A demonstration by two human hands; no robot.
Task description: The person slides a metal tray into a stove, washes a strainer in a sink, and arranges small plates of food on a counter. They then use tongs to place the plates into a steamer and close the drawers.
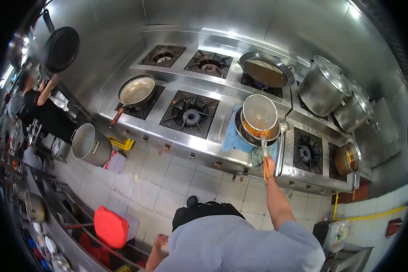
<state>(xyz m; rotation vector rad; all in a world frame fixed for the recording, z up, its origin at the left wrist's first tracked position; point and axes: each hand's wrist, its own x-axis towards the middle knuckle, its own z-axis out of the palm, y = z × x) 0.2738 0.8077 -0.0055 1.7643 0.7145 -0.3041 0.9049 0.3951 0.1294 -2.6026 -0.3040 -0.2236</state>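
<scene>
My right hand [269,167] is wrapped round the wooden handle of a round strainer [259,110]. The strainer is tilted over a dark pan [241,128], with orange-brown bits of food [257,131] along its lower edge. Under the pan lies a blue cloth [232,139], and a greenish cloth [257,157] hangs close to my right hand. A ladle [283,125] rests just right of the pan. Low beside my body, my left hand [160,242] hangs with loosely bent fingers and nothing visible in it.
On the stove stand a wide pan of brown liquid [267,72], a frying pan [137,90], lidded stockpots [324,86] and a smaller pot [346,159]. A large pot [91,144] stands at the left, near a person in black [50,111]. Behind is a red-covered bin [109,226].
</scene>
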